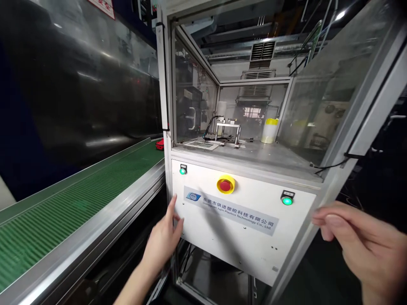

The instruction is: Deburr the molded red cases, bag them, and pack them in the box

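The right hand (359, 241) is cut off at the picture's right and bottom edges, its palm hidden, the left hand's (163, 239) forearm runs out at the bottom, and the parts behind the hazy panels (195, 106) above both hands stay too blurred to tell.

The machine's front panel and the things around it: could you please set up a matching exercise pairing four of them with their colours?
Things:
1. emergency stop button
2. conveyor belt
3. right indicator light
4. container on the machine deck

Colours:
A. white with a yellow top
B. ribbed green
C. red on a yellow ring
D. glowing green

Pairs: 1-C, 2-B, 3-D, 4-A
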Action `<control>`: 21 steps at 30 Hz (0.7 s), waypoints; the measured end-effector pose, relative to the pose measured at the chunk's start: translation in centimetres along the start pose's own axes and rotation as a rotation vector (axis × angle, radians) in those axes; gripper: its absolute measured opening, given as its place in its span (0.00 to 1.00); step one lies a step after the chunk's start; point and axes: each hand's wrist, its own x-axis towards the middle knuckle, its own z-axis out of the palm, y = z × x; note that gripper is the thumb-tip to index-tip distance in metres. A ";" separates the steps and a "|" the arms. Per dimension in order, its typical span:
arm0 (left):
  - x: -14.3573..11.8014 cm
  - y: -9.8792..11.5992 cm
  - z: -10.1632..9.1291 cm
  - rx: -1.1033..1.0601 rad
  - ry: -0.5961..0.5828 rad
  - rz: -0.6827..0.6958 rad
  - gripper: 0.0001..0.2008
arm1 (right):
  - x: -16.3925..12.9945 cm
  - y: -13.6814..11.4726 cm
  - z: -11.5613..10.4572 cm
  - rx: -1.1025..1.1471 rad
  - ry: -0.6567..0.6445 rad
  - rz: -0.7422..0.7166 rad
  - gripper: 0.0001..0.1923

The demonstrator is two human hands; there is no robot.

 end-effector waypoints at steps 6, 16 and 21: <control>9.4 1.0 0.6 0.157 0.026 0.019 0.39 | -6.0 10.0 4.4 -0.288 -0.156 0.096 0.22; 11.1 -0.3 2.7 0.425 0.101 -0.021 0.39 | -7.7 12.0 7.2 -0.835 0.037 -0.202 0.32; 11.3 0.6 0.6 0.380 -0.013 -0.062 0.40 | -8.8 11.7 8.5 -0.817 0.117 -0.017 0.31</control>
